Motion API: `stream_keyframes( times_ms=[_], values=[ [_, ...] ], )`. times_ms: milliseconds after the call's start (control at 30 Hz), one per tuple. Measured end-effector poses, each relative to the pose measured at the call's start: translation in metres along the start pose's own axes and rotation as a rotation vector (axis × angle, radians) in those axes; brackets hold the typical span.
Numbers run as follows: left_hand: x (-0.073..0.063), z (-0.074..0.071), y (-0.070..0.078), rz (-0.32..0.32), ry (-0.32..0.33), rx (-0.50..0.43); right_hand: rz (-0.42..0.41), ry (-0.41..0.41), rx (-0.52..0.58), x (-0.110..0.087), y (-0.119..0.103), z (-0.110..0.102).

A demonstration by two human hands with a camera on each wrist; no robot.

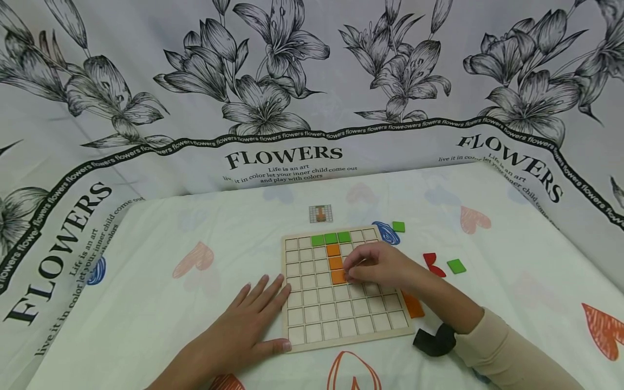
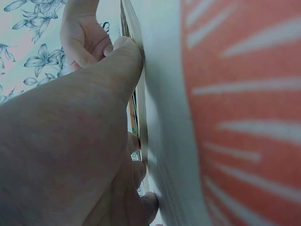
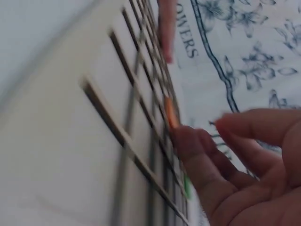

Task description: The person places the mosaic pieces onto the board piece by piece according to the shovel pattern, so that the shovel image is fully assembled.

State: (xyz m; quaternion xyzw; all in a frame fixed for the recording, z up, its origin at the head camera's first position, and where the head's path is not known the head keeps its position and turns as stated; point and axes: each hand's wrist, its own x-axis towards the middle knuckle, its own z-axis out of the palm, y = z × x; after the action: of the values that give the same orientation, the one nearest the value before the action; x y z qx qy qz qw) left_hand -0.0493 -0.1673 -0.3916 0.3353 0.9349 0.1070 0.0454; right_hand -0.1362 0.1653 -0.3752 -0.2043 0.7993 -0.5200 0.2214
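Note:
A light wooden grid board [image 1: 322, 343] lies on the cloth. Green tiles [image 1: 331, 238] sit in a row in its top cells, and orange tiles [image 1: 335, 262] run down a column beneath them. My right hand [image 1: 382, 265] is over the board, fingers bent. Its fingertips are at the lowest orange tile [image 3: 171, 112]; in the right wrist view the thumb and forefinger stand apart, with no piece visible between them. My left hand [image 1: 248, 317] lies flat with fingers spread, its fingertips and thumb at the board's left edge [image 1: 285, 309].
A small picture card [image 1: 320, 214] lies behind the board. To the right are loose green tiles [image 1: 456, 266], red pieces [image 1: 430, 260] and orange pieces [image 1: 413, 306] partly under my right forearm. A black object [image 1: 434, 341] is by the right cuff. A flower-printed curtain [image 1: 273, 124] hangs behind.

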Motion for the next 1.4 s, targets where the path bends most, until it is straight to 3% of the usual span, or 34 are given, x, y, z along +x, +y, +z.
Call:
stream_keyframes(
  times_ms=[67,233,367,467,767,933,1400],
  values=[
    [0.0,0.0,0.0,0.0,0.002,0.001,-0.007,-0.042,-0.097,-0.004,-0.003,-0.009],
    [0.0,0.001,-0.001,0.0,-0.008,-0.003,0.019,-0.095,-0.465,-0.023,-0.016,-0.039],
    [0.0,0.002,-0.002,-0.001,-0.011,-0.004,0.216,-0.096,-0.728,-0.039,-0.023,-0.052],
    [0.001,0.002,-0.002,0.003,-0.007,0.0,0.331,-0.126,-0.823,-0.046,-0.022,-0.05],
    [0.002,0.001,0.0,0.001,-0.008,0.002,0.285,-0.11,-0.913,-0.049,-0.025,-0.021],
    [0.002,-0.001,0.0,-0.007,-0.018,-0.011,0.313,-0.126,-0.891,-0.046,-0.023,-0.026],
    [0.001,-0.001,0.0,-0.014,-0.021,-0.008,0.267,-0.137,-0.845,-0.039,-0.015,-0.038]
  ],
)
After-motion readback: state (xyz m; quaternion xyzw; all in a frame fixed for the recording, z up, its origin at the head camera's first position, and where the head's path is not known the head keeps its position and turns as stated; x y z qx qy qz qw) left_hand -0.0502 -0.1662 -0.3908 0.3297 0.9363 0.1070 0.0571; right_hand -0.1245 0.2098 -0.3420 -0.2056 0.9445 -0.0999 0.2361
